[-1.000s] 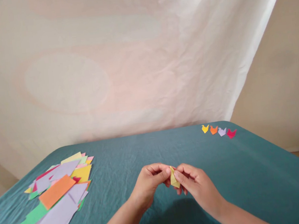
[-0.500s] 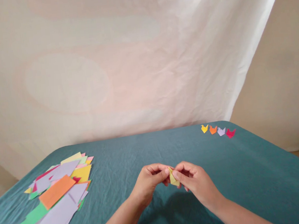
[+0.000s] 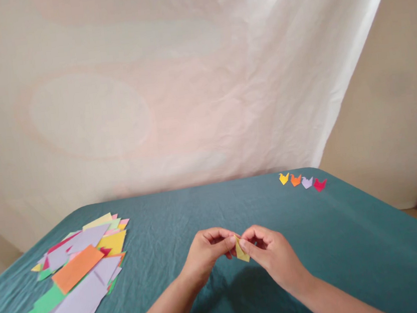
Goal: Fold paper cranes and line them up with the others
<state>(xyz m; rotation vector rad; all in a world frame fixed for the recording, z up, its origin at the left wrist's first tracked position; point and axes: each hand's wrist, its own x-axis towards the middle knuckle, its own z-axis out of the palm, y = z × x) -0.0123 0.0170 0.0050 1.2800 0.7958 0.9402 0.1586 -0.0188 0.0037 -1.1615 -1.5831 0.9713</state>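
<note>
Between my two hands, above the near middle of the table, is a small piece of folded pale-yellow paper (image 3: 242, 254). My left hand (image 3: 212, 251) pinches its upper left side between thumb and fingers. From the other side, the thumb and fingertips of my right hand (image 3: 270, 252) pinch its upper right edge. A wider, pointed part of the paper hangs below the fingertips. The fingers cover its top, so the folds there are hidden.
The table wears a dark teal cloth (image 3: 170, 221). At the far right stand or lie several small folded paper birds: yellow (image 3: 284, 179), orange (image 3: 296, 180), lilac (image 3: 307, 182) and red (image 3: 320, 185). Loose coloured paper (image 3: 78, 307) is heaped on the left. A pale sheet (image 3: 187, 103) hangs behind.
Both hands keep their pinch on the folded paper, which has turned slightly. My right hand's lower fingers have curled in a little. The whole view has shifted slightly.
</note>
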